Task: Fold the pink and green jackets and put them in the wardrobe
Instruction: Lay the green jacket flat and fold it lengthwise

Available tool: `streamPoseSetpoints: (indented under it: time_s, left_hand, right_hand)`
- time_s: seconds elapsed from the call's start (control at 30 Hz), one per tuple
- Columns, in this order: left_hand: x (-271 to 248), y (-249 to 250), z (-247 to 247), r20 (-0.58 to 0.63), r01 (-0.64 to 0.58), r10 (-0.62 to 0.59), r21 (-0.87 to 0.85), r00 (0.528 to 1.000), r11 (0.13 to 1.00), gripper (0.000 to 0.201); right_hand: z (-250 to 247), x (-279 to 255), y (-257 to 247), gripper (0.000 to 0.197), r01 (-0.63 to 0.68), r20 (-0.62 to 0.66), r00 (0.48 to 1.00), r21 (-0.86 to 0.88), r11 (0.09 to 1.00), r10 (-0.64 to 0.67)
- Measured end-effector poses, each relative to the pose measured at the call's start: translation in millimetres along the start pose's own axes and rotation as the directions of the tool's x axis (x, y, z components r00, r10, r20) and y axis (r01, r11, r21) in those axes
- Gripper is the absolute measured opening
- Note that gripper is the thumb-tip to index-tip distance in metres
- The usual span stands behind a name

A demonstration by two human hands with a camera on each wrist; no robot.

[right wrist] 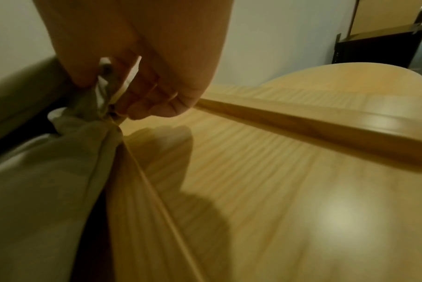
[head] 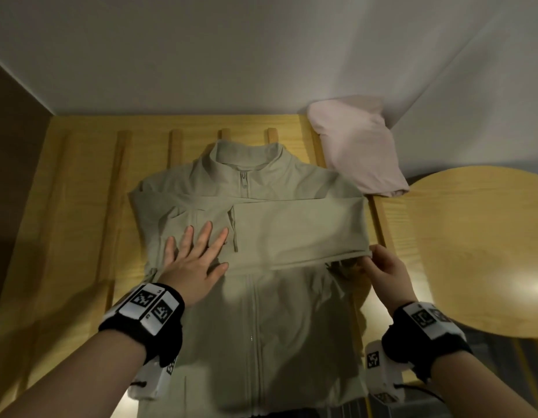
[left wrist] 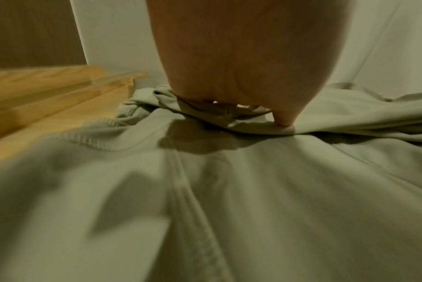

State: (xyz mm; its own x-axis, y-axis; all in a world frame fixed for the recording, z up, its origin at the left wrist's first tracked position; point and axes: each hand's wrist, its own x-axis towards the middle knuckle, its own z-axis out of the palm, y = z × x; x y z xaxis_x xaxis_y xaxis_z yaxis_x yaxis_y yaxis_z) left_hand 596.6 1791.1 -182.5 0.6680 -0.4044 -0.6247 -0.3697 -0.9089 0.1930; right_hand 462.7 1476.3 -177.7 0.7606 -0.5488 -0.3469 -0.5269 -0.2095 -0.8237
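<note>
The bottom hem of the green jacket (head: 261,312) is seen at the near edge of the wooden slatted surface (head: 80,206), and it hangs a little past that edge. Bare wood is left open on the left side of the jacket. On the right side only a thin strip of wood is left before the round wooden table (head: 478,251), which is set just beside the slats.

The left hand (head: 195,263) is laid flat on the jacket's left chest, with the fingers straight and spread; nothing is grasped by it. In the left wrist view the thumb tip (left wrist: 283,122) is pressed on a folded bit of cloth. The right hand (head: 388,270) is held at the jacket's right edge, and the fabric there is pinched between the thumb and curled fingers (right wrist: 157,103).

The jacket is laid face up and zipped, with the collar standing at the far end. One sleeve (head: 297,230) is folded across the chest.

Farther back, the pink jacket (head: 358,146) is seen in a soft bundle in the right corner, against the white wall (head: 261,55). It is touching the green jacket's shoulder.
</note>
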Motion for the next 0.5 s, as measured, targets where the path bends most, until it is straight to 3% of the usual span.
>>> streamPoseSetpoints:
  time_s: [0.2,0.27,0.33,0.5]
  left_hand:
    - [0.9,0.6,-0.5,0.015,0.012,-0.012,-0.012,1.0,1.0,0.062]
    - [0.5,1.2,-1.0,0.016,0.015,-0.015,-0.011,1.0,1.0,0.062]
    - [-0.3,2.0,-1.3,0.015,0.021,-0.021,-0.009,1.0,1.0,0.062]
    - [-1.2,3.9,-3.8,0.015,0.034,-0.033,-0.006,0.999,0.999,0.063]
  right_hand:
    - [6.1,3.2,-0.8,0.036,-0.061,-0.081,0.996,-0.188,0.98,0.046]
    - [7.0,1.4,-1.1,0.032,-0.031,-0.109,0.994,-0.206,0.978,0.009]
    - [6.8,-1.5,-4.6,0.016,-0.007,-0.129,0.992,-0.182,0.983,-0.017]
    - [5.1,-0.9,-1.2,0.02,-0.025,-0.139,0.99,-0.177,0.984,0.0]
